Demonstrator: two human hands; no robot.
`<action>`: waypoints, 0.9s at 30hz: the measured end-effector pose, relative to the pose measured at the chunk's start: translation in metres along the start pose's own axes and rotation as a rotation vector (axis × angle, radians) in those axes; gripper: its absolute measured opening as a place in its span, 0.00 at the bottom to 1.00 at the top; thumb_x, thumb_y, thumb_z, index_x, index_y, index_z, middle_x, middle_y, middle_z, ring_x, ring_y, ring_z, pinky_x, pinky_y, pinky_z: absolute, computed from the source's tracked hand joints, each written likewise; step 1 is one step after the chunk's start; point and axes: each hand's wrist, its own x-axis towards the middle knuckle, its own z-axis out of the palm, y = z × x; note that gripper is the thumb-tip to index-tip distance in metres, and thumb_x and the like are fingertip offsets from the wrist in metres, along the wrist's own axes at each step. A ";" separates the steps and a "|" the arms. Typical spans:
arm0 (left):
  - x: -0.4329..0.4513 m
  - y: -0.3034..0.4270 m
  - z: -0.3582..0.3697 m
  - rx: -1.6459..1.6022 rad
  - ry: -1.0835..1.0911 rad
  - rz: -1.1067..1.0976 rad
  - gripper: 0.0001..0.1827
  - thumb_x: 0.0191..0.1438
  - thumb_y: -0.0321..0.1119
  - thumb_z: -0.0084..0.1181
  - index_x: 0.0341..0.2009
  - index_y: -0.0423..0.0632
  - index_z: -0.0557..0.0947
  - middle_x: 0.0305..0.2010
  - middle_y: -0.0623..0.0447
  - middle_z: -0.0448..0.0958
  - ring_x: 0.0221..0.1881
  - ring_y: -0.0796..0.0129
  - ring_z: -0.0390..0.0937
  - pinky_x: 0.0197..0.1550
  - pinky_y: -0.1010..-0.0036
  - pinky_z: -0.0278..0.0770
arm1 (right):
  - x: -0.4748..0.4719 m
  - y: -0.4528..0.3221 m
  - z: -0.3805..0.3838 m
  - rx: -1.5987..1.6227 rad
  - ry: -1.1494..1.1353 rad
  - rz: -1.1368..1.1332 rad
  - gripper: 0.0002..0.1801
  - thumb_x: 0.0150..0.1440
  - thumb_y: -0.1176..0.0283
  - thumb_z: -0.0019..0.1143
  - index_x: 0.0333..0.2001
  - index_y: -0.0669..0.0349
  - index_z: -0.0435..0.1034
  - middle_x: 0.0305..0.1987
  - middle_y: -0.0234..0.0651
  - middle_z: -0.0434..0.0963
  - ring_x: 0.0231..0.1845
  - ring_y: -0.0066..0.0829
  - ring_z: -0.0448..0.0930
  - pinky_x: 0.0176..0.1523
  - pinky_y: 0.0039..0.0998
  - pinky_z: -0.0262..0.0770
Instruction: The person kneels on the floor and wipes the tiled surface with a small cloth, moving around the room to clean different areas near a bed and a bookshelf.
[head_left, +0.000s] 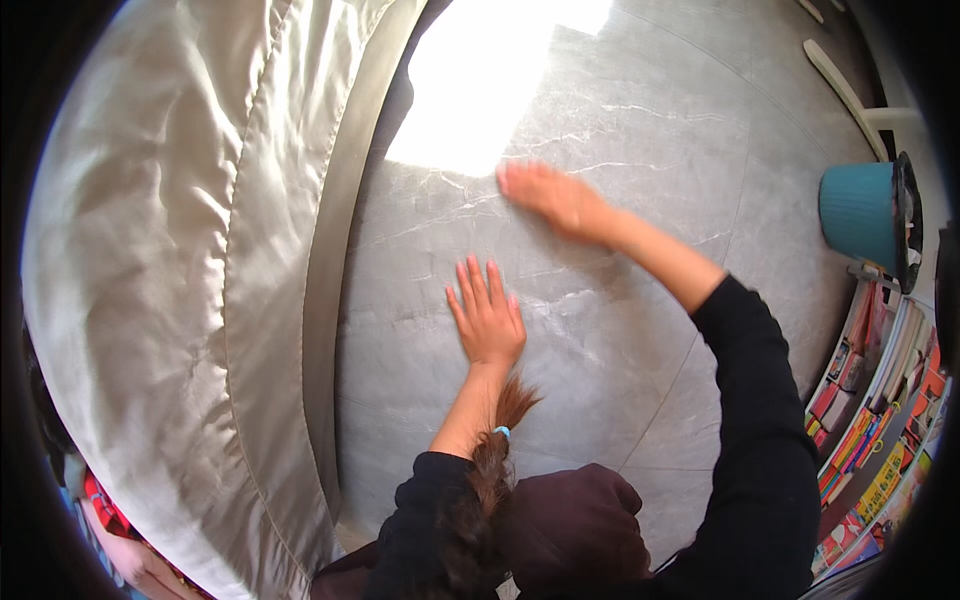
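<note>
My left hand (487, 322) rests palm down on the grey marbled tile floor (420, 390), its fingers spread and nothing in it. Farther forward and to the right is my right hand (555, 199), slightly blurred, back up, with its fingers fairly straight and no object visible in it. Whether its palm touches the floor cannot be told. Its fingertips are just below a bright patch of light (472, 90) on the tiles. A braid with a light blue hair tie (501, 431) hangs beside my left forearm.
Along the left side hangs a shiny beige bed skirt or cover (165, 247). At the right stand a teal bin (859, 214) and shelves holding books (862, 450). A white bar-like furniture leg (844, 94) is at the upper right. Colourful fabric (112, 517) shows at the lower left.
</note>
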 end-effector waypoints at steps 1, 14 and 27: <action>-0.001 -0.001 -0.001 -0.002 -0.002 -0.006 0.34 0.56 0.39 0.41 0.66 0.41 0.54 0.71 0.39 0.41 0.72 0.46 0.37 0.68 0.48 0.32 | -0.026 -0.036 0.001 0.124 -0.116 -0.059 0.26 0.56 0.78 0.37 0.60 0.61 0.61 0.65 0.38 0.63 0.66 0.35 0.62 0.69 0.37 0.54; 0.006 0.011 -0.008 -0.074 0.001 0.054 0.33 0.57 0.38 0.42 0.66 0.40 0.54 0.71 0.38 0.42 0.72 0.46 0.38 0.68 0.47 0.34 | 0.100 0.198 -0.021 -0.421 0.584 0.819 0.36 0.48 0.59 0.54 0.54 0.74 0.60 0.58 0.59 0.64 0.60 0.52 0.62 0.65 0.39 0.56; 0.000 0.005 0.004 0.008 0.038 0.026 0.35 0.57 0.39 0.41 0.66 0.36 0.51 0.72 0.40 0.42 0.72 0.49 0.38 0.69 0.50 0.32 | -0.184 -0.137 -0.014 0.166 -0.083 0.236 0.22 0.57 0.78 0.39 0.57 0.62 0.65 0.60 0.41 0.68 0.62 0.37 0.68 0.65 0.37 0.62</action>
